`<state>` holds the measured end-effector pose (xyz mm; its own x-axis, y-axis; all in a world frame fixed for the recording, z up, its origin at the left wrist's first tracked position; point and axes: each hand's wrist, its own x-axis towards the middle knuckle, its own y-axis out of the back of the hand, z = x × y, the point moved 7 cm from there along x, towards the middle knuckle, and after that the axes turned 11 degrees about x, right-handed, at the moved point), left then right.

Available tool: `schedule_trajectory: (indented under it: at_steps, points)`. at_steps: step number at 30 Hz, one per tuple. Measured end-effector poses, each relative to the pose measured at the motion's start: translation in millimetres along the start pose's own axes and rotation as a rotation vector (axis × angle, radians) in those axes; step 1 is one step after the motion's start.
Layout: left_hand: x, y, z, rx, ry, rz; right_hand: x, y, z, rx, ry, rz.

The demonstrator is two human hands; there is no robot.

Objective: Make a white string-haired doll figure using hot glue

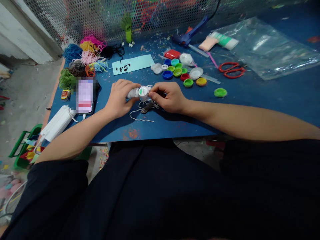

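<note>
Between the thumb and fingers of my left hand (122, 98) is a white craft piece (143, 91); its near side shows a round bottle cap with a green and white print. White strands stick out at its right end. There the fingertips of my right hand (168, 97) are pinched together against the piece, and what they grip is too small to make out. Just below lie a loose white yarn (140, 119) and a small dark flat object (148, 107), partly hidden by my right hand.
Coloured bottle caps (177, 72) lie beyond my right hand, near red scissors (232, 70), a blue glue gun (190, 35) and a clear plastic bag (265, 50). Yarn bundles (88, 57), a phone (85, 95) and a white power strip (58, 122) are left. Black bits dot a light-blue paper strip (140, 63).
</note>
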<state>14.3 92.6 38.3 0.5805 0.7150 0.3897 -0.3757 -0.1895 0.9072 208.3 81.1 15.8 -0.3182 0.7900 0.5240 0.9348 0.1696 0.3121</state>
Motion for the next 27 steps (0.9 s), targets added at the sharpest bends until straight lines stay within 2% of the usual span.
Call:
schedule_trajectory:
  at_steps: [14,27]
  points:
    - [-1.1,0.9,3.8,-0.004,-0.019,-0.013,-0.6,0.8,0.2,0.018,0.035,-0.012]
    - [-2.0,0.0,3.2,0.007,-0.041,-0.023,-1.2,0.8,1.8,0.032,0.006,-0.031]
